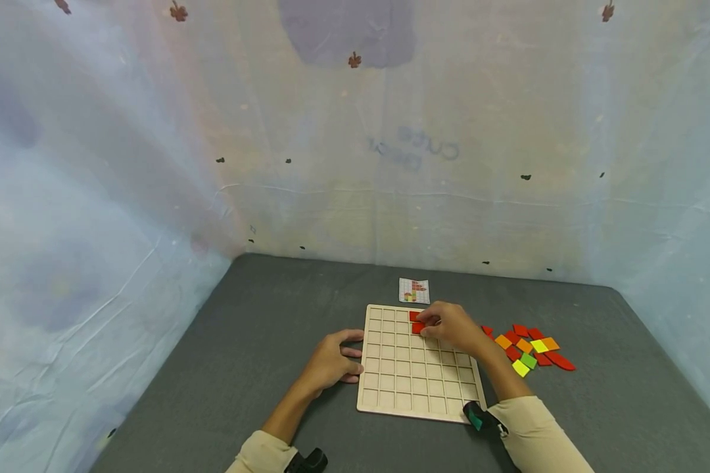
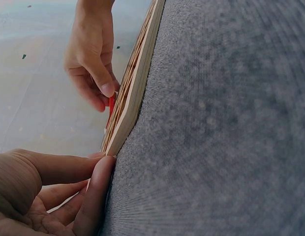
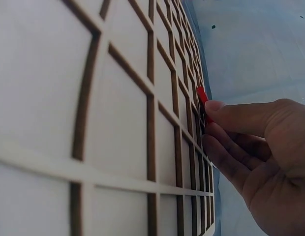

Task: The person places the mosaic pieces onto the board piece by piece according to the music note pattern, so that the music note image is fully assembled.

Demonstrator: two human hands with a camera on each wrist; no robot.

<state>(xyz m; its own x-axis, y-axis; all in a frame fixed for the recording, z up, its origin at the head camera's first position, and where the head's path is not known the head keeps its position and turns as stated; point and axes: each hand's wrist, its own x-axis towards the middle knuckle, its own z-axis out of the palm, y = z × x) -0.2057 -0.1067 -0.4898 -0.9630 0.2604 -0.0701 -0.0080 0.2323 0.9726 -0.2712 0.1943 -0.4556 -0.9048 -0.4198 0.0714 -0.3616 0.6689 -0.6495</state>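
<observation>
The left hand (image 1: 331, 361) rests loosely extended fingers against the left edge of the gridded board (image 1: 402, 374), seemingly to steady it. At the board's far rows, the right hand (image 1: 452, 325) pinches a red tile (image 3: 201, 96), a grip that looks suited to precision. Loose tiles (image 1: 524, 346) lie right of the board, handily near that arm. Just beyond sits a patterned card (image 1: 413, 290), probably for easy viewing. The grey table (image 1: 242, 315) meets pale, marked sheeting (image 1: 331, 217).

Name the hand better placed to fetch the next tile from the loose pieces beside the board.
Probably the right hand, once it sets down the red tile it pinches: it is nearer the loose pieces. The left hand touches the opposite edge of the board.
</observation>
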